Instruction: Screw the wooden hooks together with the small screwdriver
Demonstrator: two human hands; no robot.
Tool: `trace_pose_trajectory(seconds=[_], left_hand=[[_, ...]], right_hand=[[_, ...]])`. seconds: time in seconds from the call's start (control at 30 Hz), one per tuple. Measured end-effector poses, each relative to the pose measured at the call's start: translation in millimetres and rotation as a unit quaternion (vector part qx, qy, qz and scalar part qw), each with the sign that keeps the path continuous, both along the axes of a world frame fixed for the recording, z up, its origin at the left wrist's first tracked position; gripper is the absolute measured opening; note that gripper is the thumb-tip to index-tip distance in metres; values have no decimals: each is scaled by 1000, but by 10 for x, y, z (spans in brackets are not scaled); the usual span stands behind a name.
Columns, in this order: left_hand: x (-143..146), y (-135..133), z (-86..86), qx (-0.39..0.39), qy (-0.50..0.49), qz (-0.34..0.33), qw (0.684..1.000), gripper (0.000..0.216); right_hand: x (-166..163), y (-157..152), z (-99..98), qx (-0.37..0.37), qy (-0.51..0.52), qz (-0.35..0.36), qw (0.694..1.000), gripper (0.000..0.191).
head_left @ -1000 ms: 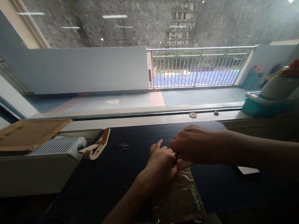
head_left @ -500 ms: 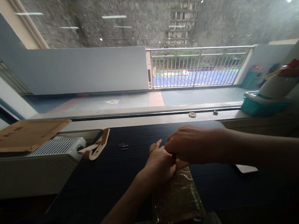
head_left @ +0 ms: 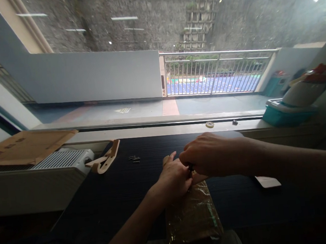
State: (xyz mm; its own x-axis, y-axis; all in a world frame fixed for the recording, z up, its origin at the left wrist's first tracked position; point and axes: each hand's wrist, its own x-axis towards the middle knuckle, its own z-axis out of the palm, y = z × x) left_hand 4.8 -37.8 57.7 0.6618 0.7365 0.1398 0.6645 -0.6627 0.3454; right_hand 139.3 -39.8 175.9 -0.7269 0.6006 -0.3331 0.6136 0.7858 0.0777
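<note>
My left hand (head_left: 173, 177) is closed over a tan wooden piece (head_left: 197, 178) at the middle of the dark table (head_left: 123, 192). Only a tip of that piece shows beyond my fingers. My right hand (head_left: 210, 154) reaches across from the right, fingers pinched on a small dark tool or screw (head_left: 189, 168) right against my left hand. A brown package wrapped in shiny clear film (head_left: 193, 214) lies just in front of both hands, toward me.
A few small dark screws (head_left: 134, 159) and a cut-out wooden part (head_left: 105, 160) lie to the left. A white radiator (head_left: 43, 176) with cardboard (head_left: 23, 146) on top stands at far left. A flat light piece (head_left: 268, 181) lies right. A teal base (head_left: 286, 114) sits on the sill.
My right hand has drifted slightly left and up, staying pinched against my left hand. The left hand and the wrapped package have barely moved.
</note>
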Motion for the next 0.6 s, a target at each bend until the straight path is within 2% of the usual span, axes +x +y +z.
trace_pose_trajectory(seconds=[0.17, 0.33, 0.6], left_hand=[[-13, 8, -34, 8, 1, -1, 1000, 16], [-14, 16, -29, -4, -27, -14, 1000, 14], [3, 11, -26, -20, -19, -20, 999, 14]], right_hand=[[30, 11, 2, -31, 20, 17, 999, 13], [57, -39, 57, -52, 2, -33, 998, 18], [51, -48, -57, 1, 31, -39, 999, 23]])
